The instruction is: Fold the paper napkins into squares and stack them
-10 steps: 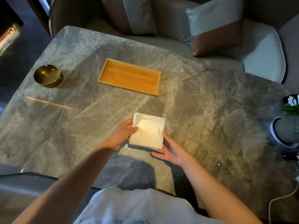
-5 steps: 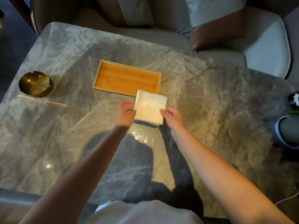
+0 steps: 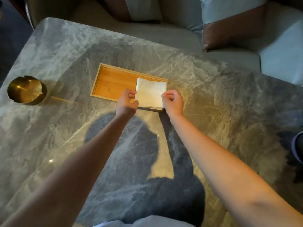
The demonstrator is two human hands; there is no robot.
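Observation:
A stack of white paper napkins point(image 3: 150, 93), folded square, is held over the right end of a shallow wooden tray point(image 3: 113, 82) on the grey marble table point(image 3: 213, 102). My left hand point(image 3: 127, 102) pinches the stack's near left edge. My right hand point(image 3: 172, 101) pinches its near right corner. Both arms reach straight forward from the bottom of the view. The stack hides the tray's right end, and I cannot tell whether it rests on the tray floor.
A round brass ashtray point(image 3: 27, 90) stands at the table's left edge. Upholstered seats with cushions point(image 3: 232, 22) line the far side. A dark object point(image 3: 297, 145) shows at the right edge.
Both hands carried the napkin stack forward from the near middle of the table to over the tray's right end.

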